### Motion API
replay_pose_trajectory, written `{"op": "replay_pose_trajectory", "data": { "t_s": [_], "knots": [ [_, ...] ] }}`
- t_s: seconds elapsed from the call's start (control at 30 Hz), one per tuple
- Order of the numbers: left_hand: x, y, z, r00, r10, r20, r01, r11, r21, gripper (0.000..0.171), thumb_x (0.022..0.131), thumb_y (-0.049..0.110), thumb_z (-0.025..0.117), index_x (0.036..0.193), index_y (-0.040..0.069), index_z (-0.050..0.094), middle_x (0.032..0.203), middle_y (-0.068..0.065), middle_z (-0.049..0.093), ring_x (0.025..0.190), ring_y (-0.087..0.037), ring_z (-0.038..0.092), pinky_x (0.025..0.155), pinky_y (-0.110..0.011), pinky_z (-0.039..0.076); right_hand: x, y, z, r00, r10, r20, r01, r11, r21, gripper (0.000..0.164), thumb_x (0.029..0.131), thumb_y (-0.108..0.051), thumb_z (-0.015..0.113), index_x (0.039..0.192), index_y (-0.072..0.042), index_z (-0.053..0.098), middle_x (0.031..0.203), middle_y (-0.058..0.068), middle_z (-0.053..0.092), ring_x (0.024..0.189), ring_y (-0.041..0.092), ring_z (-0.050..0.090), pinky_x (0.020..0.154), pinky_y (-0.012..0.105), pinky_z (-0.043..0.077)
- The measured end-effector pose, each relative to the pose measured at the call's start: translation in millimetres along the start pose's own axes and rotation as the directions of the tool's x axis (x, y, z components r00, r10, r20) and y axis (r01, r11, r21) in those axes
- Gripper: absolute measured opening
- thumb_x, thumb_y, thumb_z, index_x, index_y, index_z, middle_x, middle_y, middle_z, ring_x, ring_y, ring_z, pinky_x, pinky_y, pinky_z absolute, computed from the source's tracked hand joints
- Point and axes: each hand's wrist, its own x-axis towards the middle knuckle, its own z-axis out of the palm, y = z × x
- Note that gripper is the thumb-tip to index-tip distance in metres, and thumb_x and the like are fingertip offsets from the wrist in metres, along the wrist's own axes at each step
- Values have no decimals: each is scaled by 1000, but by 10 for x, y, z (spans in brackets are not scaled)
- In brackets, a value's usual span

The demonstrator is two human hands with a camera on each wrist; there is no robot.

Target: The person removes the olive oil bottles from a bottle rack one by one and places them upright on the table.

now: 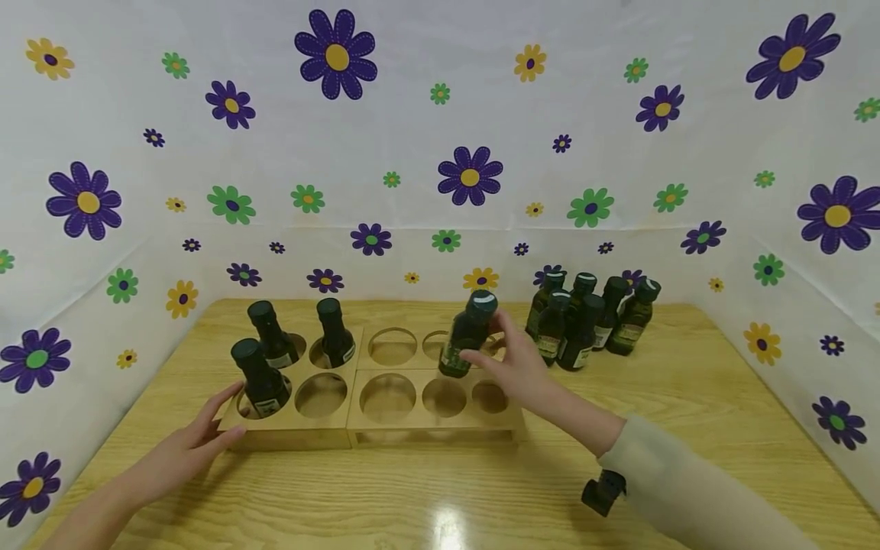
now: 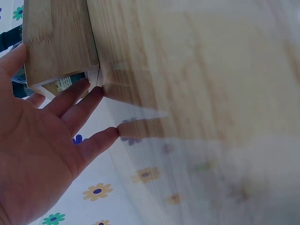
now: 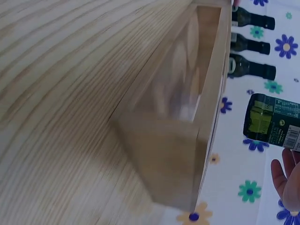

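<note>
My right hand [image 1: 519, 367] holds a small dark green glass bottle [image 1: 467, 332] between thumb and fingers, slightly tilted, above the right part of a wooden bottle rack [image 1: 440, 422]. In the right wrist view, the label of this bottle [image 3: 274, 122] shows a barcode. My left hand [image 1: 186, 451] rests at the left front corner of the rack, its fingers fairly straight along the wood and touching the table in the left wrist view. Three dark bottles stand in round holes of the left part: one at the front [image 1: 257, 378], two behind it [image 1: 273, 336] [image 1: 334, 332].
A cluster of several similar bottles [image 1: 587, 321] stands on the wooden table [image 1: 701, 397], right of the rack. White cloth with printed flowers [image 1: 406, 145] encloses the back and sides. A dark wrist device [image 1: 603, 491] hangs at the right sleeve.
</note>
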Motion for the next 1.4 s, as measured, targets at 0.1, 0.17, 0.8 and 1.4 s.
{"op": "replay_pose_trajectory", "data": {
  "t_s": [0.1,0.17,0.8,1.4],
  "knots": [
    [-4,0,-2,1000,-1,-2,1,1000,8,71,103,40,46,157,22,3,154,-33,15,124,-58,39,90,-63,43,-86,79,-185,998,20,-54,-25,997,-78,44,86,-11,75,121,0,50,105,13,57,99,29,55,84,51,49],
    [-6,2,-3,1000,-4,-1,4,1000,9,71,103,40,46,157,22,3,154,-33,15,125,-58,38,90,-64,43,-141,132,-297,996,8,-94,-19,993,-116,40,86,-8,75,115,1,49,103,14,56,98,31,55,83,50,50],
    [-22,33,-2,1000,-21,17,21,1000,4,72,103,40,45,157,22,1,153,-35,15,126,-59,36,91,-65,42,-588,641,-1181,972,83,-222,-148,945,-293,39,93,-12,68,113,6,41,103,20,51,96,39,54,71,7,41],
    [-19,40,-11,1000,-17,7,16,1000,10,72,103,43,45,157,23,3,152,-35,17,126,-58,37,91,-65,42,-631,960,-1442,967,163,-197,-228,897,-378,49,95,-16,66,126,12,40,109,26,52,102,44,53,70,25,53]
  ]
}}
